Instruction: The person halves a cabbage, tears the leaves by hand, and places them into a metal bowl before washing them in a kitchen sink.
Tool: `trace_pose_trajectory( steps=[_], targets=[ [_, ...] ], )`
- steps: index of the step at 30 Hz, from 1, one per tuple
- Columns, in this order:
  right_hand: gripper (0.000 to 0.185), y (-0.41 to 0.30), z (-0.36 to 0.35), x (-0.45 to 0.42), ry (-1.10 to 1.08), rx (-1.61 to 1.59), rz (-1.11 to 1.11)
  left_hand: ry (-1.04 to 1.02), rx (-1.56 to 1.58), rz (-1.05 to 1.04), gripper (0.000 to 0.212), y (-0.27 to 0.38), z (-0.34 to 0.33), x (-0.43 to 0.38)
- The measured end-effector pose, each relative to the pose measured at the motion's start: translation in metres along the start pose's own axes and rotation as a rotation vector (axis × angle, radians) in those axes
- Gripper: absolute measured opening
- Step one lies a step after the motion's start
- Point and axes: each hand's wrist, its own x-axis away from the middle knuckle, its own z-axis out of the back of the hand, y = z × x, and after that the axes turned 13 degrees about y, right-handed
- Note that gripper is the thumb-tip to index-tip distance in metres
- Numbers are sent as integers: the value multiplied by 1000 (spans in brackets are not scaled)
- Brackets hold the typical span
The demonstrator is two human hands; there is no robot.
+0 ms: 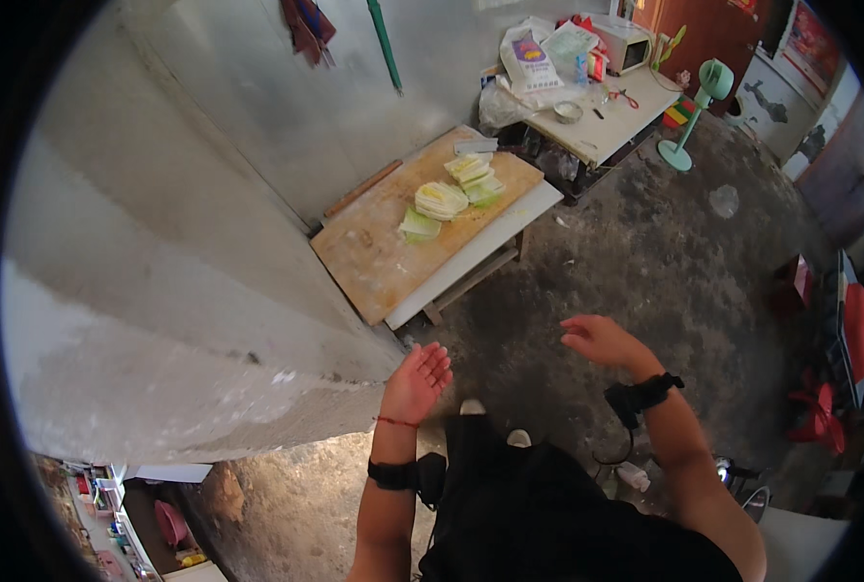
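Observation:
My left hand (417,378) is raised, palm up and empty, beside the corner of a rough plastered wall (257,378). Over the dark floor hangs my right hand (606,342), holding nothing, its fingers loosely curled and thumb apart. In front of both hands, out of reach, a large wooden board (381,254) lies on a low white table (476,251). Cut napa cabbage (441,201) rests on the board, with more cabbage pieces (472,171) and a loose leaf (420,225) around it. A cleaver (476,146) lies at the board's far end.
A wooden stick (363,189) lies along the board's wall side. Beyond is a cluttered table (621,120) with plastic bags (530,62), red-handled scissors (625,98) and a microwave (621,44). A green standing fan (686,131) is beside it. A red stool (817,418) stands at right.

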Motion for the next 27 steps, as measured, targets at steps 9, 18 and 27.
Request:
trace_pose_trajectory(
  steps=[9, 18, 27],
  targets=[
    [38, -5, -3, -190, -198, -58, 36, 195, 294, 80, 27, 57, -44, -182],
    [34, 20, 50, -349, -132, -190, -213, 422, 249, 57, 27, 137, -120, -336],
    [34, 84, -30, -523, -293, -137, -132, 697, 235, 29, 57, 154, -129, -450]
  ],
)
